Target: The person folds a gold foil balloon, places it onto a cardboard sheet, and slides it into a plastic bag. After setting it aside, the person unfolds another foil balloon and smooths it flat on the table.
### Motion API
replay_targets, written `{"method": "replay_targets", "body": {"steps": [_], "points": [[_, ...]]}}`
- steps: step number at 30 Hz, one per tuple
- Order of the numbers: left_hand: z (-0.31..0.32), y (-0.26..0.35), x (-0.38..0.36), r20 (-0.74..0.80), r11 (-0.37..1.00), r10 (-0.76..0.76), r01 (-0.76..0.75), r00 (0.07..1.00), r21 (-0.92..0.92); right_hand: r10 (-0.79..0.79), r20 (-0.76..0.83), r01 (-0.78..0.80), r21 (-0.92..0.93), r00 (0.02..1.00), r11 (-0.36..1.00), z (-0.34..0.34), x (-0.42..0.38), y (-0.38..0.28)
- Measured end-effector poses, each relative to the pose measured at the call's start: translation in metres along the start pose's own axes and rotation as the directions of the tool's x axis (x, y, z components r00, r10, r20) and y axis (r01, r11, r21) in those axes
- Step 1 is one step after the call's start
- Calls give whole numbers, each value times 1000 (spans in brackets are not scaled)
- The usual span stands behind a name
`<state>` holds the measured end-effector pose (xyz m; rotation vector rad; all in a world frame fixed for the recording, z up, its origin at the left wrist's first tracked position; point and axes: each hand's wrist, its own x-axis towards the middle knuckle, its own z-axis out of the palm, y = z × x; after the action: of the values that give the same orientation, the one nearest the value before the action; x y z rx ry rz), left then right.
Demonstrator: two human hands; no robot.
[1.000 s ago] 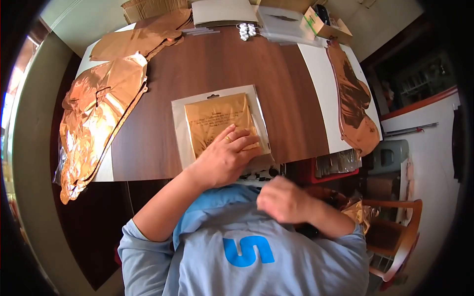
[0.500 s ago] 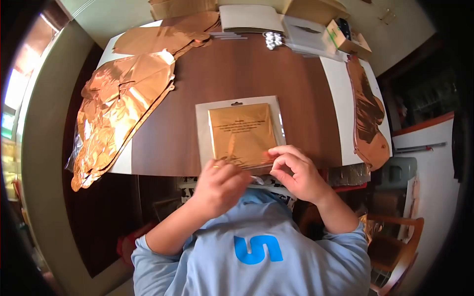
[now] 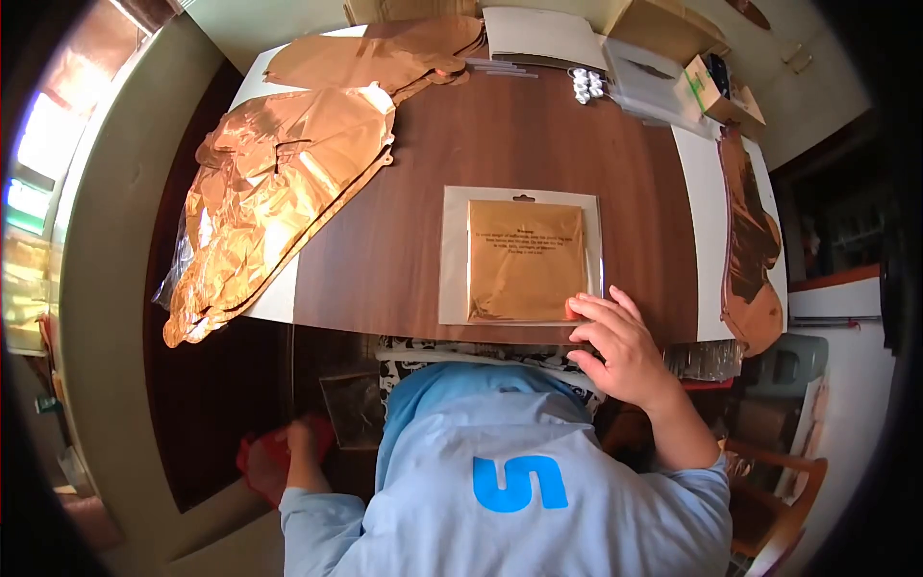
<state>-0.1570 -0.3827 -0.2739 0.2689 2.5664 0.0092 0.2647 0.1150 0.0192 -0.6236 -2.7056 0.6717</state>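
Note:
A flat clear packet [image 3: 525, 260] with a folded copper-gold foil sheet inside lies near the table's front edge. Printed text and a hanging hole show at its top. My right hand [image 3: 615, 348] is at the packet's lower right corner, fingers spread and slightly bent, with the fingertips over or touching the corner. A small red-orange patch shows by the fingertips; I cannot make out what it is. My left hand [image 3: 302, 440] reaches down at the lower left, beside the table, at a red bag [image 3: 261, 466]. Its fingers are hidden there.
Large copper foil balloons [image 3: 279, 183] lie flat at the table's left, with another foil piece [image 3: 750, 240] at the right edge. At the back are white straws [image 3: 504, 68], silvery balls [image 3: 586, 86], a white folder [image 3: 543, 37] and an open box [image 3: 716, 88]. A wooden chair [image 3: 784, 490] stands right.
My left hand has left the packet's front and gone down left to the red bag. My right hand's fingers have spread beside the packet. The view has shifted, moving the table rightward.

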Motion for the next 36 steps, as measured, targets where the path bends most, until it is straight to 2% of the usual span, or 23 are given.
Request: {"method": "replay_targets", "body": {"steps": [1,3,5,6,8,9,12,14,15,16,18,20,22,24,26,28,29,31,32,33,35,36], "points": [[16,-23,9,93,983,52,-68,994,173,-3,4,3,-3,1000,1000,-1,0,-1],[44,-53,23,278,828,229,-337,933,448,-13,-9,13,7,1000,1000,-1,-2,0],[63,-59,41,397,617,376,-546,837,567,-26,-49,27,21,998,999,0,-4,0],[69,-58,47,421,544,421,-595,803,592,-35,-80,36,22,996,999,-2,-5,0],[58,-22,75,549,531,337,-636,765,560,-55,-140,60,27,989,998,-3,-8,0],[51,-10,69,511,555,344,-609,788,566,-62,-164,63,-1,984,998,-5,-9,0],[-5,77,21,235,757,371,-440,898,483,-66,-165,63,-24,984,998,-9,-16,1],[-69,166,-53,26,847,417,-398,909,353,-47,-147,36,-76,988,996,-6,-21,1],[-101,205,-88,11,844,451,-431,892,319,-33,-134,20,-96,990,995,-2,-24,0],[-133,242,-122,48,820,492,-482,869,310,-30,-111,15,-129,993,992,2,-27,0],[-189,311,-177,286,756,551,-614,784,228,-37,-69,22,-203,997,979,9,-29,4],[-211,338,-212,135,582,778,-785,613,211,-67,-88,44,-243,994,969,17,-31,9],[-214,351,-219,-126,248,967,-922,220,297,-95,-124,56,-287,988,956,24,-33,14],[-207,382,-220,-204,6,977,-943,-66,333,-112,-154,61,-306,982,950,26,-35,17],[-190,396,-204,-249,-194,924,-916,-291,350,-125,-194,59,-311,973,949,27,-35,19],[-163,403,-178,-278,-349,851,-876,-445,333,-130,-238,53,-304,963,951,26,-35,19],[-158,404,-177,-371,-340,831,-907,-414,250,-150,-268,71,-285,952,956,26,-35,20],[-160,406,-178,-404,-300,863,-951,-303,72,-189,-330,106,-254,925,961,26,-34,23],[-160,404,-179,-412,-271,880,-962,-238,-21,-136,-335,74,-191,932,979,23,-32,22],[-159,400,-178,-389,-188,906,-982,-170,-7,-87,-340,45,-130,936,990,18,-26,21],[-155,398,-181,-421,-39,906,-985,36,-169,-16,-377,21,8,926,1000,18,-14,23],[-154,398,-184,-424,32,895,-968,140,-250,71,-371,-57,51,926,997,21,-12,23]]}}
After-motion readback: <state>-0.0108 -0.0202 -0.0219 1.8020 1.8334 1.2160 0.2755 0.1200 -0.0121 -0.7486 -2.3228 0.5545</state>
